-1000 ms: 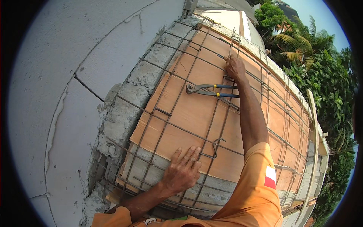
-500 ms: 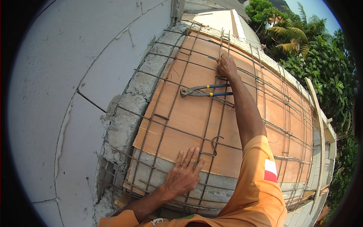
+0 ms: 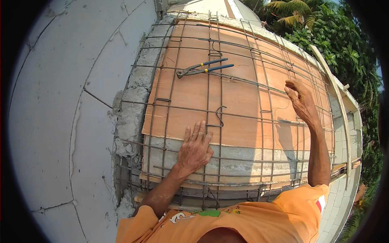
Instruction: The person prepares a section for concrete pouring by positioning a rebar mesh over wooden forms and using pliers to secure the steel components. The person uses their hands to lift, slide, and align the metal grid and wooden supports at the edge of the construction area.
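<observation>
My left hand (image 3: 195,150) lies flat with its fingers stretched out over the steel rebar grid (image 3: 182,107), close to a bent rebar hook (image 3: 221,117). Raised above the grid on the right is my right hand (image 3: 300,101), its fingers curled in toward the thumb. Whatever it pinches, if anything, is too small to make out. Pincers (image 3: 214,62) with blue handles and yellow bands rest on the bars farther off, away from both hands. Beneath the grid lies an orange-brown plywood sheet (image 3: 239,131).
A grey block wall (image 3: 52,121) rises on the left, with a rough concrete edge (image 3: 135,91) beside the plywood. Along the right side leans a wooden batten (image 3: 340,109). Several bars cross and stick up around the grid. Trees (image 3: 324,36) stand beyond.
My right hand has drawn back from the far bars beside the pincers and swung to the right. My left hand stays flat on the grid. The view has shifted.
</observation>
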The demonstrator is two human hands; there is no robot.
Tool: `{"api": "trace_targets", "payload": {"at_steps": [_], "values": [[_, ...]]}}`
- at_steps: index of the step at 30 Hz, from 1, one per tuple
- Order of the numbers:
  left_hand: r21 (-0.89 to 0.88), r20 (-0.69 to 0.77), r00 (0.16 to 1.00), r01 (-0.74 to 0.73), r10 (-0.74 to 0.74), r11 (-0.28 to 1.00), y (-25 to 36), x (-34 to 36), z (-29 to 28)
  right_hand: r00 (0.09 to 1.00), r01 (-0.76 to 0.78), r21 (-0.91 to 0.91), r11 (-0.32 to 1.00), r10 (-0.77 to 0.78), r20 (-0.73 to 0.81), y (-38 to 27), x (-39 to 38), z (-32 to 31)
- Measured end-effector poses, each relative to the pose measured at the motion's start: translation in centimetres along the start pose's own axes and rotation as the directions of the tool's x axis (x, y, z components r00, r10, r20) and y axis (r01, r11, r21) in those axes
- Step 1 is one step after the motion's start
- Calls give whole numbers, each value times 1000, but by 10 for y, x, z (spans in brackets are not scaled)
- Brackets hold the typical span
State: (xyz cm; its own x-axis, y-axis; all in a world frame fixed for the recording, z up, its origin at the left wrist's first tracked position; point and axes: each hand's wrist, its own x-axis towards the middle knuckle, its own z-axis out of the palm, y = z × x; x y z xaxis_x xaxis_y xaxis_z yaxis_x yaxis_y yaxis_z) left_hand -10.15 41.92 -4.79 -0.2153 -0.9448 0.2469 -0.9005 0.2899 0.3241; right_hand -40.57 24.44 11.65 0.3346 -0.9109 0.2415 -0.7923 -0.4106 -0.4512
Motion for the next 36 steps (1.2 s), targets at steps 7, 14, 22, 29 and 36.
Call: {"api": "trace_targets", "payload": {"at_steps": [7,14,22,29,36], "values": [[13,1,1000,-15,15,1000,2,-7,5,911,-368,-65,927,346,-225,-3,-218,-9],[58,52,999,-14,11,998,-5,-4,9,879,-421,-178,889,351,-323,-8,-295,55],[57,22,1000,-1,0,998,-3,1,19,857,-426,-168,889,337,-391,4,-338,93],[21,44,999,-25,24,999,0,-3,18,879,-323,-152,934,237,-415,-15,-363,106],[71,69,997,-22,17,997,-6,-8,14,862,-303,-126,945,216,-458,-27,-371,132]]}}
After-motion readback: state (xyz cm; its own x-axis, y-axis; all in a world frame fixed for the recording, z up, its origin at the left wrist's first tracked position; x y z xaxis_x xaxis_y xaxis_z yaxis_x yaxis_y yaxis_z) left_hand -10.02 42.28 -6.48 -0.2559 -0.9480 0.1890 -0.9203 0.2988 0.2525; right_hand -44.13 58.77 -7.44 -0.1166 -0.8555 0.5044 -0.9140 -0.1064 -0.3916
